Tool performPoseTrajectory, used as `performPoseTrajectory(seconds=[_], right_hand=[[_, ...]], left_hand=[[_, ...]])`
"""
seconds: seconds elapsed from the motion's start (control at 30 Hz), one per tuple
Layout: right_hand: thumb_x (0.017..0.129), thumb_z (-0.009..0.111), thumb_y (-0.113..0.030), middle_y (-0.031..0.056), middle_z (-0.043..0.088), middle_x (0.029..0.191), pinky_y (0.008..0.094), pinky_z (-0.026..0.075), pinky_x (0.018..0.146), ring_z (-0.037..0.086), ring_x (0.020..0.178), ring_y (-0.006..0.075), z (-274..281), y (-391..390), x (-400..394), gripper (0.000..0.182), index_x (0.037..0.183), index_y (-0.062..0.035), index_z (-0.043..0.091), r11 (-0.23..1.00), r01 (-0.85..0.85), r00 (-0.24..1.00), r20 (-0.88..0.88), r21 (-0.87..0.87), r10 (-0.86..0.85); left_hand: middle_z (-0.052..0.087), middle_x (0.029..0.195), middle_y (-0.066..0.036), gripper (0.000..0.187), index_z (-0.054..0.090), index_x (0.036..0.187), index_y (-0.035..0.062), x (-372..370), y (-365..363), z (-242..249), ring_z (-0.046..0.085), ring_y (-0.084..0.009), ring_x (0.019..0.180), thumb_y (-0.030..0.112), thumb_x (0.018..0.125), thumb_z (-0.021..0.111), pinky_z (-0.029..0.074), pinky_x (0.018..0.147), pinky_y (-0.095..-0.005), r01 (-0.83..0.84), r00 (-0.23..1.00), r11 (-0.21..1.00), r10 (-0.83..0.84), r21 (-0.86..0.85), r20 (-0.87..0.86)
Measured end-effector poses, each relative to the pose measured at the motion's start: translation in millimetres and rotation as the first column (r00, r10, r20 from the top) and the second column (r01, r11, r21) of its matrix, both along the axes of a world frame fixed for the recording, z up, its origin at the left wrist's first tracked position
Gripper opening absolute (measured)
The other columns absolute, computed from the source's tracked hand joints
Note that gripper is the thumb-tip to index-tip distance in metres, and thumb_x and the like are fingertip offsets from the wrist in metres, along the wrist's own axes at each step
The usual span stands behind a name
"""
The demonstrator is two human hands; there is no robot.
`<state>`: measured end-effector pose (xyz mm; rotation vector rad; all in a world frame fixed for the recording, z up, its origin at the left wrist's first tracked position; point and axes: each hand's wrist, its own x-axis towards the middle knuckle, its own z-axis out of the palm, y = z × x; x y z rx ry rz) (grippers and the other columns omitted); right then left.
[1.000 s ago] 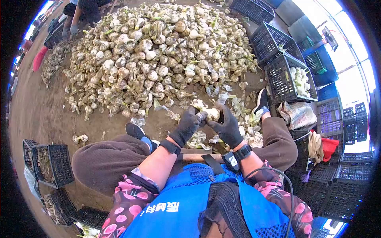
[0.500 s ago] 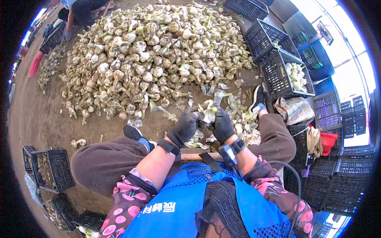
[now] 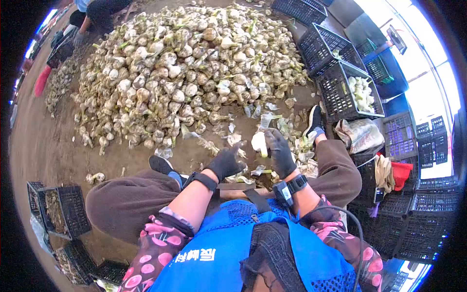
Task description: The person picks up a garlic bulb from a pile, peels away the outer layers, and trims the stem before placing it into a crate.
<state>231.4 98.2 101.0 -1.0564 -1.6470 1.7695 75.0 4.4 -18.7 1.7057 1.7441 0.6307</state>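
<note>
A clean white garlic bulb (image 3: 259, 142) with a green stem is held in my right hand (image 3: 279, 152), in a dark glove, fingers curled against its side. My left hand (image 3: 226, 163), also gloved, is apart from the bulb, with its fingers spread and nothing visible in them. Between and below the hands lie loose pale garlic skins (image 3: 260, 170) on the ground. In front rises a big pile of unpeeled garlic bulbs (image 3: 189, 73), dirty and with stems.
At right, a black crate (image 3: 335, 95) contains white peeled garlic (image 3: 362, 93), with another black crate (image 3: 318, 46) beyond it. A sack (image 3: 362, 136) and a red container (image 3: 402, 175) sit nearby. More crates (image 3: 74, 209) stand at left. Another person (image 3: 99, 12) works at upper left.
My hands were together around the garlic bulb. Now my left hand has drawn away to the left and down, and the bulb stays in my right hand, showing whiter.
</note>
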Motion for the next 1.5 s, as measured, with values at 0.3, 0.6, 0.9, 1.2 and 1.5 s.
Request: performPoseTrajectory(seconds=[0.3,0.6,0.9,1.2,1.5], right_hand=[[0.091,0.051,-0.023,0.0095,0.064,0.103,0.0297,0.049,0.077,0.062,0.089,0.0176,-13.6,-2.2,-6.3,0.029,0.114,-0.0068,0.058,0.892,-0.121,0.966,0.259,0.436,0.004],[0.079,0.06,-0.025,0.0168,0.058,0.073,0.0416,0.045,0.06,0.057,0.067,0.0338,-3.8,2.0,-4.1,0.023,0.073,-0.0031,0.057,0.716,-0.312,0.806,0.573,0.624,-0.148],[0.077,0.061,-0.022,0.0172,0.057,0.075,0.0448,0.046,0.063,0.057,0.072,0.0372,0.6,-0.4,-6.6,0.018,0.077,-0.0047,0.059,0.633,-0.139,0.948,0.288,0.761,-0.139],[0.076,0.064,-0.018,0.014,0.057,0.072,0.0407,0.047,0.063,0.058,0.069,0.034,-16.5,6.8,-3.0,0.015,0.074,-0.004,0.058,0.604,-0.282,0.863,0.472,0.745,-0.179],[0.075,0.062,-0.02,0.0152,0.058,0.073,0.0424,0.045,0.059,0.058,0.068,0.0359,-6.4,3.2,-9.2,0.015,0.076,-0.0056,0.058,0.551,-0.288,0.867,0.458,0.783,-0.197]], left_hand=[[0.051,0.119,-0.005,0.065,0.032,0.139,0.0038,10.3,15.3,68.8,0.051,-0.0119,0.101,0.006,0.081,0.064,0.044,0.085,-0.0238,-0.12,0.475,0.988,0.14,-0.093,0.869],[0.061,0.083,-0.014,0.065,0.037,0.133,0.0091,19.4,12.1,88.1,0.061,-0.0249,0.072,0.004,0.074,0.063,0.049,0.063,-0.0364,-0.358,0.842,0.933,0.304,0.041,0.445],[0.062,0.101,-0.021,0.066,0.038,0.131,0.0125,14.9,10.4,89.3,0.063,-0.0354,0.087,0.005,0.071,0.064,0.051,0.07,-0.0405,-0.359,0.81,0.932,0.332,-0.038,0.483],[0.06,0.105,-0.02,0.064,0.039,0.131,0.009,16.7,9.2,86.9,0.063,-0.032,0.091,0.004,0.072,0.063,0.05,0.075,-0.0376,-0.311,0.843,0.946,0.319,-0.09,0.433],[0.061,0.095,-0.017,0.066,0.039,0.131,0.0103,17.4,11.6,94.4,0.063,-0.0299,0.08,0.006,0.07,0.064,0.05,0.07,-0.0375,-0.348,0.844,0.936,0.34,-0.059,0.416]])
